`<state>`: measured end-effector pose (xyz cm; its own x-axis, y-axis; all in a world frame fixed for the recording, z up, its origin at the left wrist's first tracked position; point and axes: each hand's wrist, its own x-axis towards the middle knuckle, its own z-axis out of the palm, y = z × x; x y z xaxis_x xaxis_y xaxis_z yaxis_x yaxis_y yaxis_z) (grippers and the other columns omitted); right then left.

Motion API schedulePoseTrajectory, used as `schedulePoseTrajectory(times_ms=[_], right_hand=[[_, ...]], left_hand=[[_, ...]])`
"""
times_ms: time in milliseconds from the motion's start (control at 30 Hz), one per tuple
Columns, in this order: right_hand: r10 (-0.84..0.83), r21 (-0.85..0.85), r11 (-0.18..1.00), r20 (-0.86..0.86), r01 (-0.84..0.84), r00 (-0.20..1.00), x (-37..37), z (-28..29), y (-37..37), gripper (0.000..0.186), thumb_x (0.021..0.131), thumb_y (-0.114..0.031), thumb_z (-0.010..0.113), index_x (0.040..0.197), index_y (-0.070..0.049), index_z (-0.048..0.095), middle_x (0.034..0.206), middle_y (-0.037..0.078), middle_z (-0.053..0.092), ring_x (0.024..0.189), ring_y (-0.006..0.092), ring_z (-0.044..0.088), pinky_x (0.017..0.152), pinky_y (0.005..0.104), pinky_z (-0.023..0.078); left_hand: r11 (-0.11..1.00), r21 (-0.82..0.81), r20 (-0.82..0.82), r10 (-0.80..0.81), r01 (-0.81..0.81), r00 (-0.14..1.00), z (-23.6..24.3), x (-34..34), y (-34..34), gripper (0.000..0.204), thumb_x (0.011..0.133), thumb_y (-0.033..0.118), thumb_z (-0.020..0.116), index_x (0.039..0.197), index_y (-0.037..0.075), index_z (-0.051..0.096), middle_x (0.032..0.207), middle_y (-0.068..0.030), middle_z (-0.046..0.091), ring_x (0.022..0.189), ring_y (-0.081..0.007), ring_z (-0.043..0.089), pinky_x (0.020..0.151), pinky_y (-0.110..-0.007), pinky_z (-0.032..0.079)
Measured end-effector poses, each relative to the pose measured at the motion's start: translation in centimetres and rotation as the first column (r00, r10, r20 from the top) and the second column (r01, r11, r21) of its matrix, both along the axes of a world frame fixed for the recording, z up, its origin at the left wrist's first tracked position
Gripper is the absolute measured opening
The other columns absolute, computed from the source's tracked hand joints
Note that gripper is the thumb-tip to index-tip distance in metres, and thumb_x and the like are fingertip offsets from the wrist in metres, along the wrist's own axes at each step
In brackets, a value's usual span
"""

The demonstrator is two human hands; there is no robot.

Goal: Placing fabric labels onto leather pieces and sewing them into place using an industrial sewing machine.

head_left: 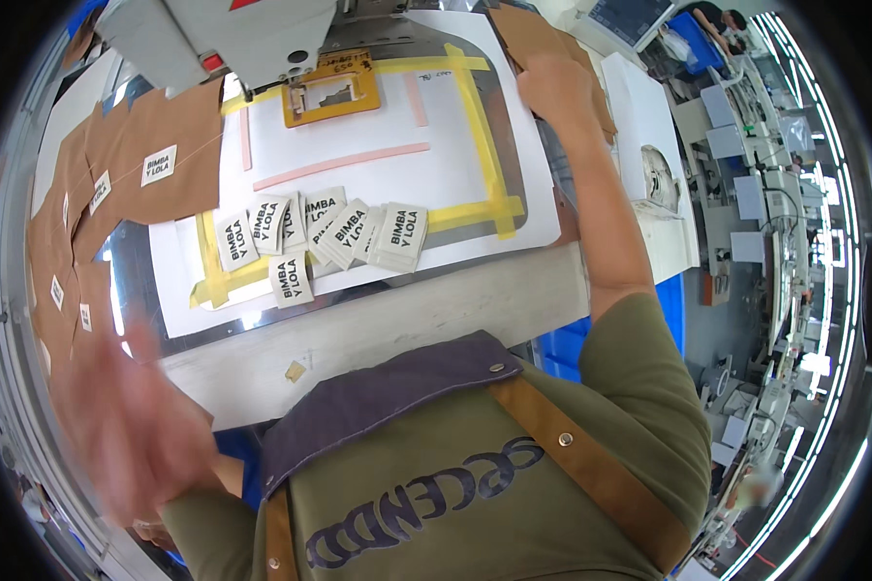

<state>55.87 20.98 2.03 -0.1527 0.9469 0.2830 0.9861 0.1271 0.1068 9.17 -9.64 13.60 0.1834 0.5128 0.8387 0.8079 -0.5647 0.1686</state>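
My right hand (555, 85) reaches to the far right side of the table, fingers curled at the edge of a stack of brown fabric pieces (523, 31). My left hand (131, 426) is smeared by motion at the near left, beside hanging brown fabric (189, 126) that bears several sewn-on white labels (159, 166). Loose white labels with dark print (402, 230) lie in an overlapping row along the front of a white work sheet (349, 189). Yellow tape (494, 165) frames that sheet, with pink strips (339, 167) inside.
A sewing machine head (233, 44) stands over the far side, above a yellow-orange clamp frame (331, 97). White boxes (649, 136) are right of my forearm. A blue bin (669, 315) is below the table edge. Machine rows fill the right background.
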Motion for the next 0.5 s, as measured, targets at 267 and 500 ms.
schedulePoseTrajectory(times_ms=[267, 500], right_hand=[[-0.247, -0.304, 0.951, -0.853, -0.054, 0.459, 10.8, 0.2, 2.7, 0.023, 0.095, -0.024, 0.075, 0.101, -0.003, 0.081, 0.097, 0.007, 0.079, 0.09, 0.018, 0.075, 0.079, 0.0328, 0.057], [-0.14, -0.171, 0.978, -0.965, -0.124, 0.224, 8.7, 1.8, 1.0, 0.024, 0.1, -0.025, 0.074, 0.107, -0.003, 0.081, 0.101, 0.002, 0.078, 0.091, 0.0143, 0.073, 0.084, 0.0288, 0.056]], left_hand=[[0.202, 0.145, 0.085, -0.978, 0.969, 0.191, 4.9, -1.5, 1.7, 0.029, 0.11, 0.013, 0.06, 0.139, 0.014, 0.054, 0.133, 0.0024, 0.06, 0.114, -0.0203, 0.067, 0.077, -0.032, 0.058], [0.444, 0.386, 0.131, -0.894, 0.808, 0.428, 4.6, 3.5, 0.9, 0.009, 0.11, 0.014, 0.06, 0.116, 0.01, 0.056, 0.115, 0.003, 0.062, 0.098, -0.0128, 0.069, 0.074, -0.029, 0.056]])
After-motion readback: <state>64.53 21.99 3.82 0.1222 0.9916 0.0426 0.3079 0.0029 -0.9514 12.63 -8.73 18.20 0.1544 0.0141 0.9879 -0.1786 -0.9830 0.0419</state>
